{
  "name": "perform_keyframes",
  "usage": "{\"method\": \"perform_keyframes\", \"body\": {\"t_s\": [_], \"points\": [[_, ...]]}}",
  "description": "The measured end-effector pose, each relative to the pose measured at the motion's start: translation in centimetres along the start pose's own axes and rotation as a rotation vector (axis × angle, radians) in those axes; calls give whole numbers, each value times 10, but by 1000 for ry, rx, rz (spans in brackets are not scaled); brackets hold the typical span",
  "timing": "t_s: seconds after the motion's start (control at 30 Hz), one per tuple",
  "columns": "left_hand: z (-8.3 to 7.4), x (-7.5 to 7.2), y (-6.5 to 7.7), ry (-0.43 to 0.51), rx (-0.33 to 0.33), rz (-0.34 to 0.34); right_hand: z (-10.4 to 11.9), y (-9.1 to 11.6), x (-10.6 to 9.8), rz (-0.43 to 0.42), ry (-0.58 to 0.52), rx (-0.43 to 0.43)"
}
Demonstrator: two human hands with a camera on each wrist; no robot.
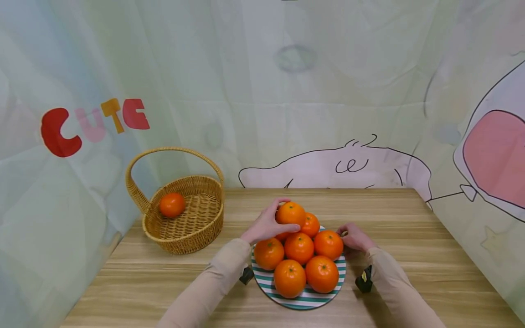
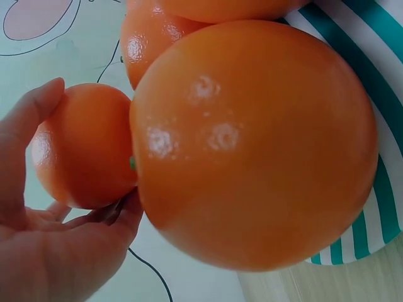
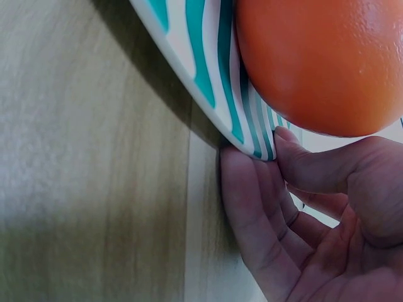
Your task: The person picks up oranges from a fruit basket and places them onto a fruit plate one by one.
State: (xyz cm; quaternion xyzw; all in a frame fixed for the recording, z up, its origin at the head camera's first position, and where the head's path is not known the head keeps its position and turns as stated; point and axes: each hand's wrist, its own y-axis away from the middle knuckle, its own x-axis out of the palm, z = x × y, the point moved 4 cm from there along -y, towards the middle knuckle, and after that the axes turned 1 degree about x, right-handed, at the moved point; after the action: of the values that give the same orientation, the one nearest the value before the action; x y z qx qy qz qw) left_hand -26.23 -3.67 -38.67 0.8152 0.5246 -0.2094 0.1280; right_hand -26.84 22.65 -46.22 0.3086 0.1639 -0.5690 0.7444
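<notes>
My left hand (image 1: 267,225) grips an orange (image 1: 292,213) at the far side of a heaped round plate (image 1: 303,304) with green and white stripes. In the left wrist view, thumb and fingers curl round that orange (image 2: 82,148), and a larger-looking orange (image 2: 252,145) fills the foreground. Several more oranges (image 1: 321,274) lie on the plate. At the plate's right edge is my right hand (image 1: 356,238). The right wrist view shows its thumb above and its fingers below, pinching the rim (image 3: 208,94), close to one orange (image 3: 321,63).
To the left on the wooden table (image 1: 389,207) stands a wicker basket (image 1: 184,243) with a tall arched handle. One orange (image 1: 172,205) sits inside it. A printed curtain (image 1: 254,91) hangs behind the table and along its sides.
</notes>
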Motion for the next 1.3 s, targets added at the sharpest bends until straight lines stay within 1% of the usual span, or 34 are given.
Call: {"method": "perform_keyframes", "body": {"t_s": [0.27, 0.53, 0.67, 0.9, 1.0, 1.07, 1.3], "points": [[0, 4, -4, -16, -16, 7, 0, 0, 0, -2, -4, 15], [1, 8, -7, -18, -24, 12, 2, 0, 0, -23, 34, -71], [1, 10, -8, -38, -16, 20, 2, 0, -1, -34, 54, -107], [1, 11, -10, -45, -26, 27, 0, -1, -1, -33, 35, -75], [1, 11, -10, -44, -28, 27, 1, -1, -1, -35, 53, -87], [1, 12, -11, -42, -30, 27, 0, -1, -1, -44, 48, -76], [1, 12, -12, -29, -33, 22, 0, 0, 0, -29, 18, -73]]}}
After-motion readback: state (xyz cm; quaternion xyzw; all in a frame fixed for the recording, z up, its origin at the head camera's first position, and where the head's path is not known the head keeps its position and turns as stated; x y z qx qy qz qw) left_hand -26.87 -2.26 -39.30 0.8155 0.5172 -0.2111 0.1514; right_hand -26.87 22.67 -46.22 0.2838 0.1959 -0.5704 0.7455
